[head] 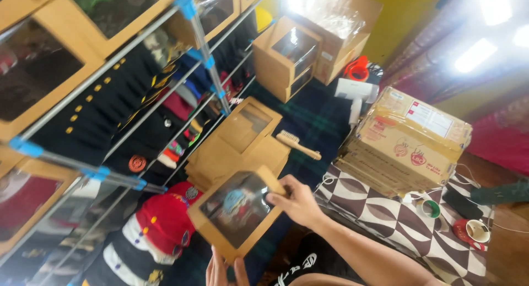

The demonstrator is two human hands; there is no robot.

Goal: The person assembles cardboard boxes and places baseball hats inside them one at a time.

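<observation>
Red cap (165,220) sits just left of the windowed box (238,211), which both hands have got. Left hand (223,272) props it from underneath, right hand (297,202) pinches its top-right edge. A brush (296,143) lies beyond that.

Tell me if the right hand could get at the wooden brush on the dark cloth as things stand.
Probably not right away: the right hand grips the windowed cardboard box with the left hand. The wooden brush lies uncovered just beyond, with nothing between.
</observation>
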